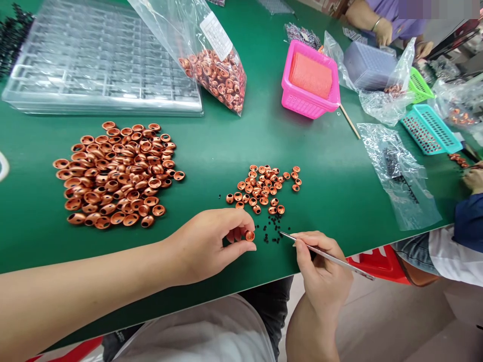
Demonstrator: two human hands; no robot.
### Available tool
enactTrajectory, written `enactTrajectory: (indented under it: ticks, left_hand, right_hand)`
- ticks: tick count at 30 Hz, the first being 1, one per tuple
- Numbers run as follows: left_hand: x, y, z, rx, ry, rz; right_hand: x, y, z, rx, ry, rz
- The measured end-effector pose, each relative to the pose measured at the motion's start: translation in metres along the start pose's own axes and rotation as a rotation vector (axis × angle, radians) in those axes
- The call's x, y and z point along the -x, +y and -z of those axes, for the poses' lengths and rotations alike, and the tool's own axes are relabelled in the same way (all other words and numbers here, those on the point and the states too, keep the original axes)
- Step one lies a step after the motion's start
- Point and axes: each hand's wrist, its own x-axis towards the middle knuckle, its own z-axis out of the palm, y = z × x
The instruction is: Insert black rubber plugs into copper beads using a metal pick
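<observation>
Between the thumb and fingers of my left hand (215, 241) is a small copper-coloured cup (249, 236), its hollow side facing up. My right hand (326, 271) grips metal tweezers (328, 255) like a pen, tips pointing left. Those tips touch or hover over a scatter of tiny black pieces (272, 229) on the table; whether a piece is between them I cannot make out. Just beyond lies a loose group of similar copper cups (264, 183). Farther left spreads a bigger pile of larger copper cups (116, 176).
Stacked clear plastic trays (105, 95) and a bag of copper cups (222, 80) stand at the back left. A pink basket (309, 103) holds a red-orange block. A plastic bag with black parts (400, 176) and a turquoise basket (430, 128) lie right, near other people's hands.
</observation>
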Motion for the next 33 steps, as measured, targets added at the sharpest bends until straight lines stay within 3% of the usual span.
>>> enactTrajectory:
  ticks: [8,13,18,33]
  left_hand:
    - [-0.001,-0.003,-0.002,-0.033,0.003,-0.038]
    - [0.0,-0.003,-0.003,-0.064,0.014,-0.075]
    - [0.0,-0.001,-0.002,-0.066,0.021,-0.084]
    - [-0.001,-0.003,-0.006,-0.103,0.061,-0.135]
  right_hand:
    - [0.0,-0.005,-0.002,-0.088,0.073,0.072]
    - [0.009,-0.017,-0.02,-0.141,0.072,0.161]
    - [0.011,-0.021,-0.034,-0.15,0.013,0.241]
    - [0.014,-0.02,-0.031,-0.127,-0.086,0.255]
